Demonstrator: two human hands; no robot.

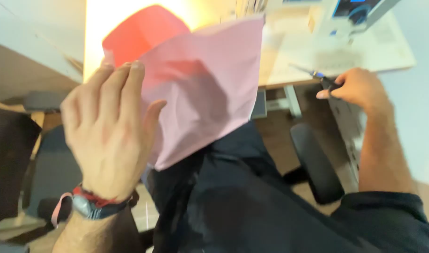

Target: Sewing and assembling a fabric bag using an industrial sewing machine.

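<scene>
My left hand point(106, 136) is raised close to my face, fingers together, gripping the near edge of a pale pink sheet of fabric point(202, 89); the sheet hangs over my lap in dark trousers point(233, 197) and reaches up onto the light wooden tabletop point(294, 61). A red piece of cloth point(142, 30) lies behind it on the table. My right hand point(357, 89) is closed around a thin dark-handled tool with a blue collar point(319, 77) at the table edge. 1 black chair armrest point(315, 164) sits below it.
</scene>
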